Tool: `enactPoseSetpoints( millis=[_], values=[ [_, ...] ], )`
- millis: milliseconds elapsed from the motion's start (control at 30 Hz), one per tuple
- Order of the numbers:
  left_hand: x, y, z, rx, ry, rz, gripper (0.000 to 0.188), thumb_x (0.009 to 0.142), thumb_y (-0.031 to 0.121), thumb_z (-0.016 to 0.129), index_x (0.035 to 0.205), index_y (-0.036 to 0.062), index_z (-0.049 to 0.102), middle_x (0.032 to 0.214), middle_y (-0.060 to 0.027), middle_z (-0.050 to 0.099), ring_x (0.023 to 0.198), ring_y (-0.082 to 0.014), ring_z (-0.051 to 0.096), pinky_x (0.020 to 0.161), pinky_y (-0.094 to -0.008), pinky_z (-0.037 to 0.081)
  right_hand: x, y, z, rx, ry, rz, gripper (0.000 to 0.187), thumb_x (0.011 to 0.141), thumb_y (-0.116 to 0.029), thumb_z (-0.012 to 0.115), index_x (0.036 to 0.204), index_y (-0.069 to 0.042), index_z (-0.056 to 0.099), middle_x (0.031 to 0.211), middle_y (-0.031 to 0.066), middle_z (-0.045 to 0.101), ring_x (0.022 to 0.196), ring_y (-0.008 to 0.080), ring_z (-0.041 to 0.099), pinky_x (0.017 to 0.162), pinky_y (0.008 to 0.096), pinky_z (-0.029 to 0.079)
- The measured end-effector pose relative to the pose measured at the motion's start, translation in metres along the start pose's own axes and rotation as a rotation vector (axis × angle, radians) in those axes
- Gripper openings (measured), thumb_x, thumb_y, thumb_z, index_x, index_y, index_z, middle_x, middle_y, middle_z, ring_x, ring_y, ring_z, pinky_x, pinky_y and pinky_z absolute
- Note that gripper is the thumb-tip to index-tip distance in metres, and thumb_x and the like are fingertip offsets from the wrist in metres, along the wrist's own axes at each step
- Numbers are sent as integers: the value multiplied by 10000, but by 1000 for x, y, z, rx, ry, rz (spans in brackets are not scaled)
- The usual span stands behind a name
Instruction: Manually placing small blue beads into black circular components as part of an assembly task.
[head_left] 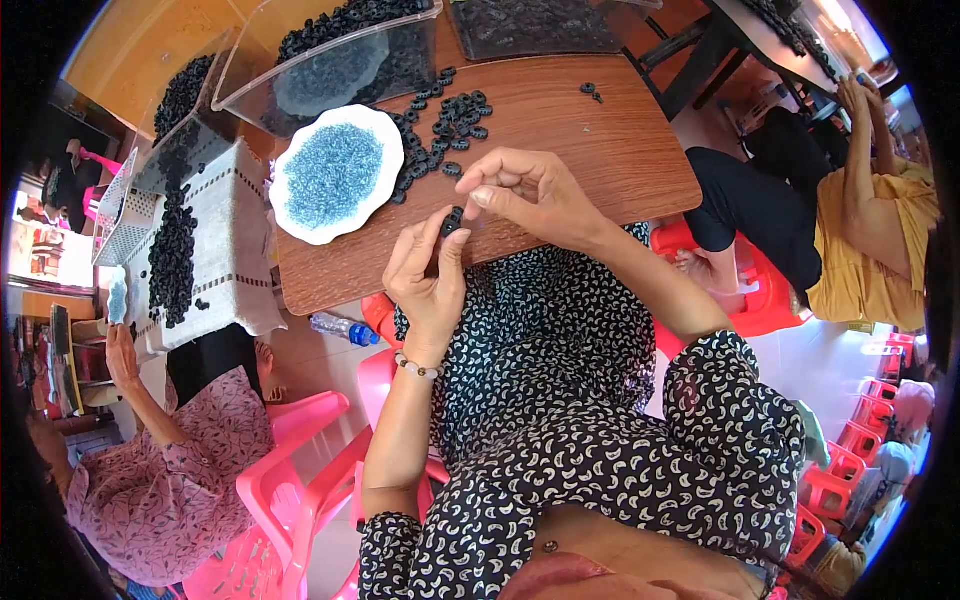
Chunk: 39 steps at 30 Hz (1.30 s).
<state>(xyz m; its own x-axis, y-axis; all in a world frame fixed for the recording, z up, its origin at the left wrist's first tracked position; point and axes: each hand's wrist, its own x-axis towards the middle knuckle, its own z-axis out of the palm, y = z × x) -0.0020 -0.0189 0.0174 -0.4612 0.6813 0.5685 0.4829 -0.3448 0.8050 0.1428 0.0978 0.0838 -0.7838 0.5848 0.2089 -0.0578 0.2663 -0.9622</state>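
Observation:
Over the near edge of the brown wooden table, my left hand pinches a small black plastic piece upright between thumb and fingers. Close to its upper right is my right hand, thumb and forefinger brought together. Whatever lies between those fingertips, if anything, is too small to make out. A white plate with a wavy rim stands left of my hands, heaped with tiny see-through bluish bits. Beyond my hands, similar black pieces are scattered beside the plate.
See-through bins of black pieces stand at the table's far side. Two black pieces lie far right. A cloth-covered table with more pieces is at left, near a person in pink. Another person in yellow sits right.

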Motion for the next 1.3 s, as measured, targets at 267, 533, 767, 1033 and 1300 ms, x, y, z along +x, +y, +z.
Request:
enactPoseSetpoints(
  millis=[267,533,767,1033,1300],
  values=[
    [0,1,0,-35,11,-13,260,877,68,771,1127,4,738,970,-110,714,852,-192,674,773,-289,528,-2,-1,2,8,49,-12,284,987,-154,663,1212,20,644,940,72,739,900,112,695,803,259,544],
    [-1,0,1,-22,2,1,254,879,66,767,1124,6,740,967,-113,717,862,-193,677,767,-295,529,-4,2,3,24,90,-87,242,985,-138,661,1175,11,658,952,67,717,889,112,690,801,247,542],
    [0,5,1,-57,-22,-58,247,877,38,757,1119,-11,738,970,-112,719,869,-192,676,790,-288,526,-10,-15,1,85,174,-133,147,990,-58,615,1113,23,614,874,51,688,828,83,667,747,233,524],
    [-2,5,0,-48,-46,-59,242,897,57,746,1123,-26,730,975,-103,713,870,-181,664,796,-279,516,-9,-21,0,-44,487,-302,119,1011,-84,616,1055,26,626,827,54,683,739,79,653,686,211,515],
    [-1,5,1,-64,-46,-56,245,901,73,751,1126,-24,729,970,-96,707,862,-168,653,789,-272,510,-6,-16,2,15,516,-264,127,1022,-120,611,1010,4,635,783,41,675,706,62,634,652,199,490]
  ],
)
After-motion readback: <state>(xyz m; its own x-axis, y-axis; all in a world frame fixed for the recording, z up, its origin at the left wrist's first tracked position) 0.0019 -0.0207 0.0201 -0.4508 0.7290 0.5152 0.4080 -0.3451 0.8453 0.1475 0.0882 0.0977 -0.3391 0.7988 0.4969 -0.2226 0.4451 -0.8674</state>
